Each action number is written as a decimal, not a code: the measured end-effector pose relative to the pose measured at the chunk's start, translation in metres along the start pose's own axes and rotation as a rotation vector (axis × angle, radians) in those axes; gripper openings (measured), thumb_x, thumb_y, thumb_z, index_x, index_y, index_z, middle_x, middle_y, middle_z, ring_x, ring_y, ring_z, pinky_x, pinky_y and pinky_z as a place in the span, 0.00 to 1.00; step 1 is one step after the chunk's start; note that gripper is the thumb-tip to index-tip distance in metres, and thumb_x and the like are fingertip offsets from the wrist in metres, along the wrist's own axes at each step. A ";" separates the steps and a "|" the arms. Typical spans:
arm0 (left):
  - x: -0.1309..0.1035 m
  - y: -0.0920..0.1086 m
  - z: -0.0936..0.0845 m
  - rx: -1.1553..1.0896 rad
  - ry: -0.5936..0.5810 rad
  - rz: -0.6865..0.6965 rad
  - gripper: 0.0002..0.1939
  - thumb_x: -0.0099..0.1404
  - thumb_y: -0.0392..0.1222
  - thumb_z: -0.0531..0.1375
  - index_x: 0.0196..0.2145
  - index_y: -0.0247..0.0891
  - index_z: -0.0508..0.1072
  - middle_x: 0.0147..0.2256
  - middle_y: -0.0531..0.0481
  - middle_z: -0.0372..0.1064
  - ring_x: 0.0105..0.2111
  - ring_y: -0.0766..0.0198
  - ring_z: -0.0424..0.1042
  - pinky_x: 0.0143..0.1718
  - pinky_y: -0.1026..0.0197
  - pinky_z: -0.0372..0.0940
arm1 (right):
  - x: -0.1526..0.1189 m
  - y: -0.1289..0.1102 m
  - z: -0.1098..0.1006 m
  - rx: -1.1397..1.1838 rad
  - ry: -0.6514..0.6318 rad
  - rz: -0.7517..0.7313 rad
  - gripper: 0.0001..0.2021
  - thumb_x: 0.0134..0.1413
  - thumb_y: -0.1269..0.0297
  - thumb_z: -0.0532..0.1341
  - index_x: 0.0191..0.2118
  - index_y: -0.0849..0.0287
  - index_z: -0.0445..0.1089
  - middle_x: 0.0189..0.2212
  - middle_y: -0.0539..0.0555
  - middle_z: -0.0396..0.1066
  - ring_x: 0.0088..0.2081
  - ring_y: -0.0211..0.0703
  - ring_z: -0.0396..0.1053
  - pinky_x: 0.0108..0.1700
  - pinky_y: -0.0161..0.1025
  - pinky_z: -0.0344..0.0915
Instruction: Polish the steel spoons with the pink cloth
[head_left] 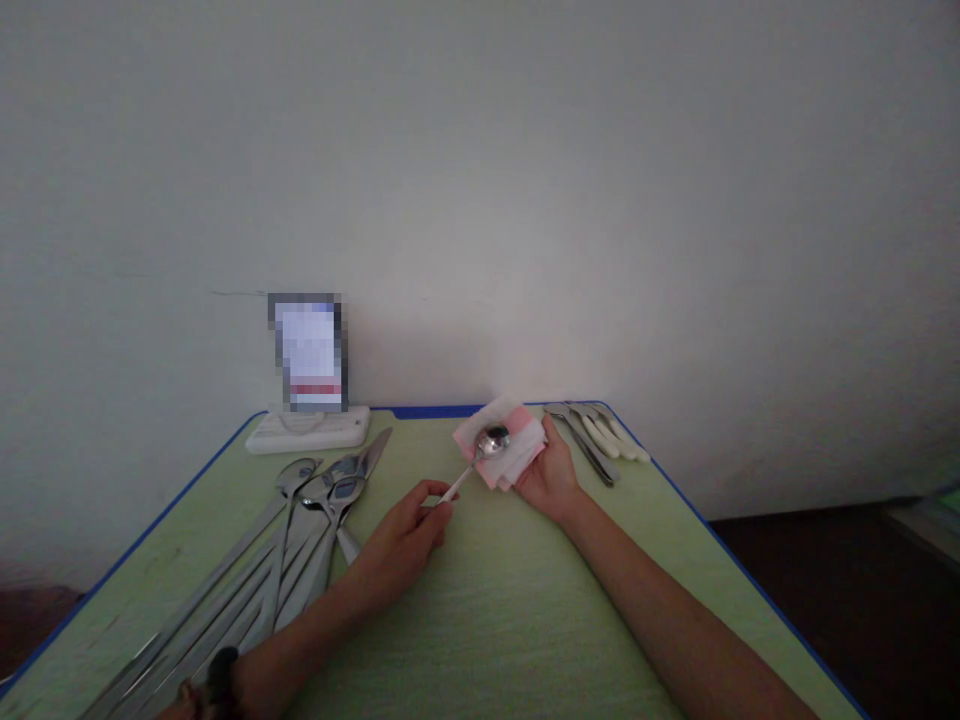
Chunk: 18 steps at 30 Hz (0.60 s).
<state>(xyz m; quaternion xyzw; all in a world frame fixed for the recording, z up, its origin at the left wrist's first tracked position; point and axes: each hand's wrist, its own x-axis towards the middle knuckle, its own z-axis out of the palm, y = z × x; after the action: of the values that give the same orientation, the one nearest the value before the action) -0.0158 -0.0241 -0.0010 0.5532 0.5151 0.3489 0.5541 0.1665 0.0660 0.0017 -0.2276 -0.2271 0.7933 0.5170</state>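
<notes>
Between the thumb and fingers of my left hand (415,530) is the handle of a metal spoon (492,442). Its bowl rests over a folded pink and white cloth (517,455), which lies across the palm and fingers of my right hand (551,475). The cloth hides most of the right fingers. Left of my left forearm lies a pile of metal cutlery (285,545), with several long spoons and at least one knife blade. Beyond my right hand sits a smaller group of cutlery (592,435), some pieces having pale handles.
A green table (510,620) with a blue edge reaches to the grey wall (600,200). At the back left, a phone-like screen (311,355), blurred out, stands on a white case (307,430). Dark floor (810,570) shows to the right of the table.
</notes>
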 end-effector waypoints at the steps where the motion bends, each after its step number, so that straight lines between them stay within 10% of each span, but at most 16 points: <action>1: 0.000 0.000 0.001 -0.017 0.010 -0.006 0.22 0.59 0.55 0.51 0.45 0.37 0.61 0.18 0.64 0.46 0.16 0.71 0.48 0.17 0.69 0.42 | 0.000 0.000 0.000 0.009 0.005 -0.007 0.26 0.58 0.47 0.44 0.42 0.62 0.69 0.34 0.57 0.76 0.39 0.48 0.72 0.48 0.48 0.63; 18: -0.004 0.006 0.000 0.046 -0.047 -0.002 0.24 0.61 0.56 0.48 0.43 0.33 0.66 0.18 0.62 0.50 0.15 0.72 0.46 0.16 0.67 0.42 | -0.003 0.002 0.003 -0.145 -0.021 0.087 0.16 0.55 0.64 0.48 0.33 0.62 0.72 0.26 0.54 0.75 0.35 0.44 0.72 0.45 0.43 0.65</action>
<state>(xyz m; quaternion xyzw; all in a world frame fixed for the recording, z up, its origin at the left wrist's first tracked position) -0.0155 -0.0268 0.0059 0.5731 0.5104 0.3234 0.5535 0.1641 0.0621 0.0035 -0.2659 -0.2795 0.7987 0.4619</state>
